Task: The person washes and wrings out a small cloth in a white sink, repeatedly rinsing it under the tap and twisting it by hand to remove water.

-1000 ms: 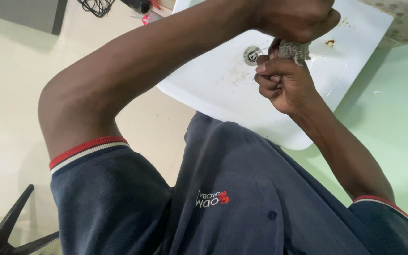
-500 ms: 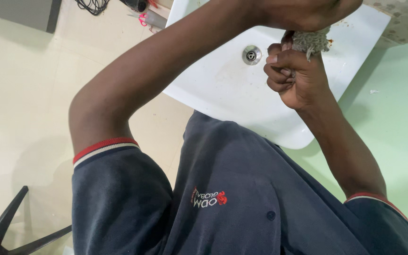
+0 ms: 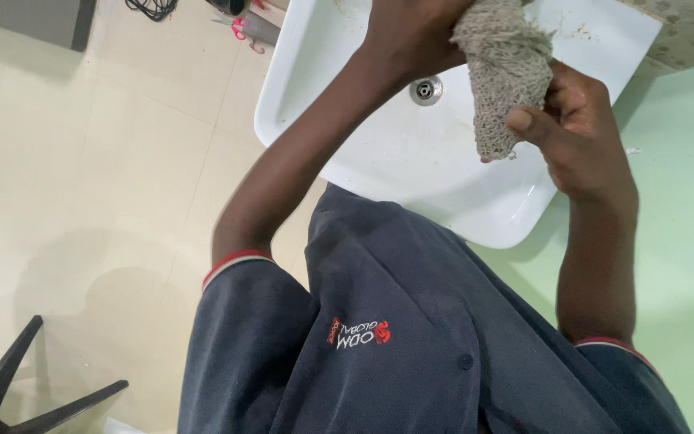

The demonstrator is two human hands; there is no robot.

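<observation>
A grey, coarse knitted cloth (image 3: 504, 72) hangs over the white wash basin (image 3: 379, 153), just right of its metal drain (image 3: 426, 90). My left hand (image 3: 411, 32) grips the cloth's upper end near the top edge of the view. My right hand (image 3: 576, 128) pinches the lower right side of the cloth with thumb and fingers. Both arms reach out from my dark blue shirt with red-and-white sleeve trim (image 3: 411, 337). The cloth's bottom tip dangles free above the bowl.
Cream floor tiles (image 3: 106, 161) lie to the left. A black chair base (image 3: 10, 394) is at the bottom left. Pink-handled scissors (image 3: 241, 28) and black cables (image 3: 150, 8) lie on the floor beyond the basin. A pale green surface (image 3: 684, 241) runs along the right.
The cloth was bunched tight between both hands; now it hangs stretched out, longer. My left elbow has swung right and both hands sit lower over the bowl.
</observation>
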